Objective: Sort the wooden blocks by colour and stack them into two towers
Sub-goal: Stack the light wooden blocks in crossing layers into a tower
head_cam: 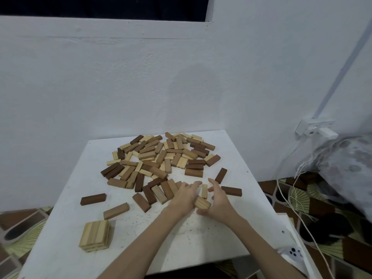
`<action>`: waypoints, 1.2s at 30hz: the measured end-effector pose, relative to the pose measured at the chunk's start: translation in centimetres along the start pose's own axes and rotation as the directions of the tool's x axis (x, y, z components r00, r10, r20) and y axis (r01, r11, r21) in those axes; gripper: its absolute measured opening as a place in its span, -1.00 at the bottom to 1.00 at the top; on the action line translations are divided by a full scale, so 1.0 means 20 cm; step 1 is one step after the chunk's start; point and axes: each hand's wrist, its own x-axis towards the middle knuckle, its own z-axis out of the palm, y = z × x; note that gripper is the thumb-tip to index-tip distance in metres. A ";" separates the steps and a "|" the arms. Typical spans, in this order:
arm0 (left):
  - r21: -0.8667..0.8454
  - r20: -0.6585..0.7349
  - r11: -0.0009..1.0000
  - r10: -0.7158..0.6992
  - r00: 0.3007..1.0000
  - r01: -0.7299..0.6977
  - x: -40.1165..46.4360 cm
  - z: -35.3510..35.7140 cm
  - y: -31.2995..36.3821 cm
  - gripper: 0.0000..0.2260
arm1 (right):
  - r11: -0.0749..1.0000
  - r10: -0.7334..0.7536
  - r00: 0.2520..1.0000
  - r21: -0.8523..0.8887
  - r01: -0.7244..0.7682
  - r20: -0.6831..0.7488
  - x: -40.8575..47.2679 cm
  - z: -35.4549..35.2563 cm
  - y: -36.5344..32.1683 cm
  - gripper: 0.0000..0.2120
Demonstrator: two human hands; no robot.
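both hands at the near edge of the scattered wooden blocks [159, 160] on the white square surface [60, 248]: left hand [186, 195] and right hand [218, 200], fingers spread wide, flank pale wooden blocks [203, 203]; short stack of pale blocks [95, 235] lies near left.

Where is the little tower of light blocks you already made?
The light stack sits near the front left corner of the white table, left of the left hand, with one loose tan block just behind it.

Your left hand [184, 195] and right hand [218, 202] flank a few pale blocks [203, 202] lying side by side on the white counter [60, 228]. Whether either hand has a grip on them is unclear. Beyond them lies a loose heap of mixed blocks [159, 158]. A short stack of pale blocks [95, 235] stands near your left.
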 end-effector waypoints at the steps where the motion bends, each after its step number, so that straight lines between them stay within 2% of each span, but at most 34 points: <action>1: 0.007 0.029 1.000 0.006 1.000 -0.006 0.01 0.00 0.00 -0.34 | 1.000 0.019 1.000 0.021 -0.018 -0.005 0.00 0.00 0.00 0.08; 6: 0.016 0.147 1.000 0.024 0.989 -0.026 0.05 -0.02 0.02 -0.25 | 0.999 -0.003 0.998 0.050 0.006 -0.059 0.00 0.03 0.04 0.07; 10: -0.119 0.105 0.993 0.016 0.994 -0.003 0.07 -0.02 0.05 -0.35 | 0.995 -0.026 0.994 0.096 0.036 -0.104 0.00 0.04 0.03 0.02; 13: -0.197 0.099 0.980 0.017 0.995 0.003 0.08 -0.01 0.05 -0.31 | 0.995 -0.051 0.992 0.078 0.061 -0.115 0.00 0.02 0.04 0.06; 18: -0.129 0.102 0.991 -0.009 0.995 0.022 0.09 0.00 0.03 -0.16 | 0.995 0.064 0.996 0.079 -0.059 -0.060 0.03 0.00 0.03 0.15; 20: -0.114 0.129 0.993 -0.016 0.991 0.030 0.12 -0.01 0.02 -0.23 | 0.994 0.092 0.995 0.057 -0.090 -0.035 0.03 -0.02 0.02 0.16; 22: -0.121 0.135 0.992 -0.026 0.991 0.042 0.14 -0.01 0.00 -0.40 | 0.995 0.096 0.995 0.038 -0.095 -0.021 0.01 -0.03 0.01 0.13; 24: -0.127 0.129 0.990 -0.049 0.990 0.065 0.15 -0.02 0.00 -0.53 | 0.997 0.066 0.998 0.032 -0.065 -0.018 -0.02 -0.04 0.02 0.05; 27: -0.089 0.077 0.995 -0.032 0.997 0.039 0.18 -0.02 0.01 -0.62 | 0.997 0.024 0.998 0.076 -0.020 -0.054 -0.05 -0.06 0.04 -0.08; 31: -0.077 0.066 0.997 -0.013 0.998 0.018 0.17 0.00 0.01 -0.66 | 0.987 0.069 0.992 0.154 -0.052 -0.103 -0.04 -0.05 0.06 -0.23; 34: -0.065 0.076 0.998 -0.010 0.997 0.015 0.15 0.01 -0.02 -0.64 | 0.998 -0.023 0.990 0.051 0.030 -0.141 -0.05 -0.03 0.06 -0.17; 36: -0.049 0.089 0.999 -0.007 0.996 0.012 0.14 0.01 -0.03 -0.60 | 0.998 -0.031 0.987 0.058 0.041 -0.160 -0.05 -0.03 0.06 -0.20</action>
